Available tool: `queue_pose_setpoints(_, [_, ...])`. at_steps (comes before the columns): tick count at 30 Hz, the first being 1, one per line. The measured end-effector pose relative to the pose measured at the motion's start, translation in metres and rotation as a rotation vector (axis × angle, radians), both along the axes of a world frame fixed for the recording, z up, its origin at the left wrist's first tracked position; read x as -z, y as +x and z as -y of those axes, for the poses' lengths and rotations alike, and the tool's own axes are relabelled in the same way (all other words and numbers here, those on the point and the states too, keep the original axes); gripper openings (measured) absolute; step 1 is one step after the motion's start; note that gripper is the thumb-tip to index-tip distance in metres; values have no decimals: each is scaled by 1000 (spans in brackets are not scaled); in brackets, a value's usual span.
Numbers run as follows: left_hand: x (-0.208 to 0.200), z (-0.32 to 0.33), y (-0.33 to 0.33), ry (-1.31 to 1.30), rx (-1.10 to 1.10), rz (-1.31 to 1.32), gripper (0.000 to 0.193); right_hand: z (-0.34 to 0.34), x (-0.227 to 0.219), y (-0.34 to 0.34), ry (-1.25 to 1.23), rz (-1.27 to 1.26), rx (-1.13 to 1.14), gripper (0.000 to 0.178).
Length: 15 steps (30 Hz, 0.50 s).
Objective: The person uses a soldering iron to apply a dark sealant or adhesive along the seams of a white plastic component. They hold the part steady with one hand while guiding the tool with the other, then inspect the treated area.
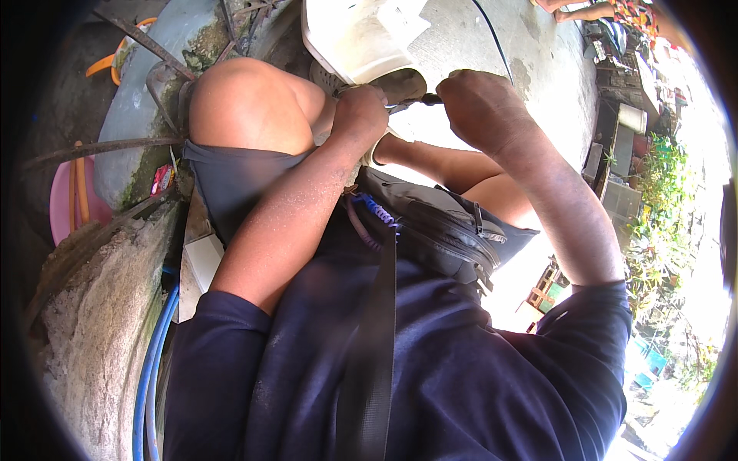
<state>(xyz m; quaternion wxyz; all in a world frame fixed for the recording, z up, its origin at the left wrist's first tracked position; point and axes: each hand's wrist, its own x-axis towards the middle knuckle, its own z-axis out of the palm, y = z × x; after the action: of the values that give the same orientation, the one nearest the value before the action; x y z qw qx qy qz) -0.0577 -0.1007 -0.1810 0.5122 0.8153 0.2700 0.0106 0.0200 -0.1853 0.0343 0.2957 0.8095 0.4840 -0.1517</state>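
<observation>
My left hand (363, 112) is closed in front of my knees, its fingertips turned away, and what it grips is hidden. To its right my right hand (483, 109) is closed in a fist around a thin dark handle (432, 99) that points toward the left hand. The kind of tool cannot be made out. Between the two hands, just beyond them, shows a dark brown rounded thing (401, 83), partly covered by the left hand. Right behind it stands a white plastic piece (342, 42) like a chair or tub, its near edge close to my left hand.
A black bag (438, 227) on a strap lies across my lap. Rusty metal bars (108, 148) and a rough stone block (108, 330) are at the left, near a pink basin (65, 200) and blue hoses (157, 361). Another person's legs (588, 12) show at the far right.
</observation>
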Motion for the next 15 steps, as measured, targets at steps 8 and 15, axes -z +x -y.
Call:
queue_pose_setpoints(8, [2, 0, -1, -3, 6, 12, 15, 3, 2, -1, 7, -26, -2, 18])
queue_pose_setpoints(15, [4, 0, 0, 19, 4, 22, 15, 3, -2, -1, 43, 0, 7, 18])
